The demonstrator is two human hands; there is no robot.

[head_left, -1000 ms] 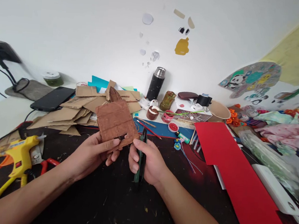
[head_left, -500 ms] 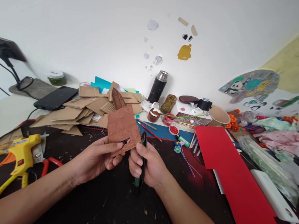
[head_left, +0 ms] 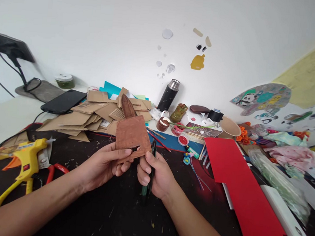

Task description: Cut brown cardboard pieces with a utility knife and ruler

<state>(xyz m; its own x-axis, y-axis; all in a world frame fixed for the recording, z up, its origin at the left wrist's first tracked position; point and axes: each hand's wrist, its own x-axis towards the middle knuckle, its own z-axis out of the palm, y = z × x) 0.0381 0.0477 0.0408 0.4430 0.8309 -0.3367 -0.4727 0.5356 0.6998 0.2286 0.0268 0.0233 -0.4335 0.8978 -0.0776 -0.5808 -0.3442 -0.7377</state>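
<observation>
My left hand (head_left: 106,165) pinches the lower edge of a brown painted cardboard piece (head_left: 132,135) and holds it upright above the dark table (head_left: 116,213). A pointed brown part sticks up from its top. My right hand (head_left: 155,174) is closed round a dark green utility knife (head_left: 149,168), held upright. Its thumb and forefinger also touch the lower right corner of the cardboard piece. Both hands sit close together at the middle of the view.
A yellow glue gun (head_left: 22,161) and red-handled pliers (head_left: 56,168) lie at the left. Cardboard scraps (head_left: 83,117) and a black phone (head_left: 63,101) are behind. A black flask (head_left: 169,95), paint pots and brushes stand at the back. A red sheet (head_left: 240,176) covers the right.
The cardboard piece has been turned, so its face looks narrower, and it stands more upright. My right hand has closed in on its lower corner. The view has tilted slightly.
</observation>
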